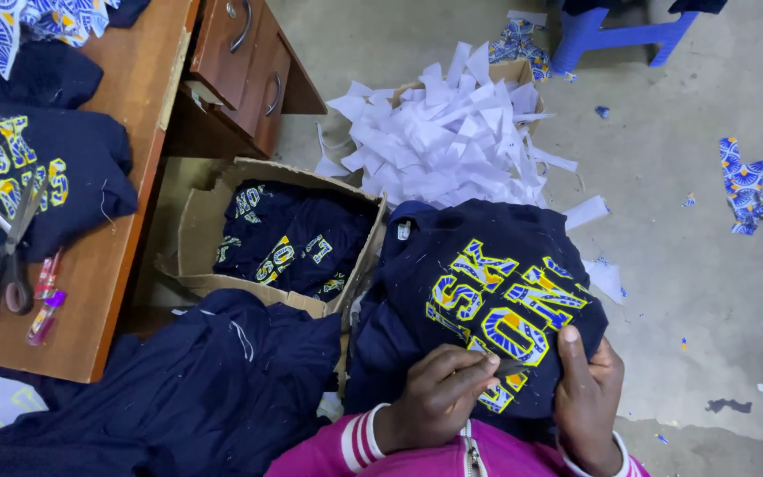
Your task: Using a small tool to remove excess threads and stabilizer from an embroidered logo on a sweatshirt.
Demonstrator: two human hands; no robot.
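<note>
Navy knit cloth fills most of the view: the biggest piece is a loose heap of dark garments at about 7 o'clock, soft and creased, with pale thread ends on it. Next in size is the wooden table at 10 o'clock, hard and smooth, with drawers with metal handles beside it. On the person's lap, at about 5 o'clock, lies the navy sweatshirt with sewn-on letters in yellow and blue patterned fabric; it looks light, limp and not fragile, so I judge it will sag and fold wherever it is not supported, and the letter area will be a little stiffer than the plain knit. A good place to hold it seems to be the lower edge near the letters, where both hands are now. At 12 o'clock a heap of white paper scraps lies on the grey floor, thin, angular and very light. A torn cardboard box at 9 o'clock holds more navy pieces. The right hand grasps the cloth, its thumb pressed flat on a letter. The left hand is curled with its fingertips pinching at the letter's edge; whether it holds a small tool I cannot tell. Scissors lie on the table at 9 o'clock.
</note>
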